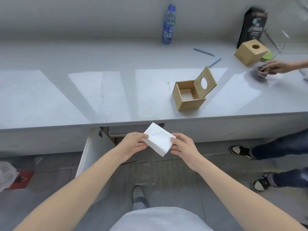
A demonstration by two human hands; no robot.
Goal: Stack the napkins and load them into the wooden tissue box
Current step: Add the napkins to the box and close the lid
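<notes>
A squared stack of white napkins (158,141) is held in front of the counter edge, below table height. My left hand (133,145) grips its left side and my right hand (182,146) grips its right side. The wooden tissue box (186,102) stands open on the grey counter, to the right of centre, with nothing visible inside. Its lid (205,82), which has a round hole, leans upright against the box's far right corner.
A second, closed wooden box (250,53) sits at the back right beside a black carton (252,25) and a clear container (286,30). A blue bottle (168,24) stands at the back. Another person's hand (273,67) wipes the counter with a cloth. A cabinet door (86,152) hangs open below.
</notes>
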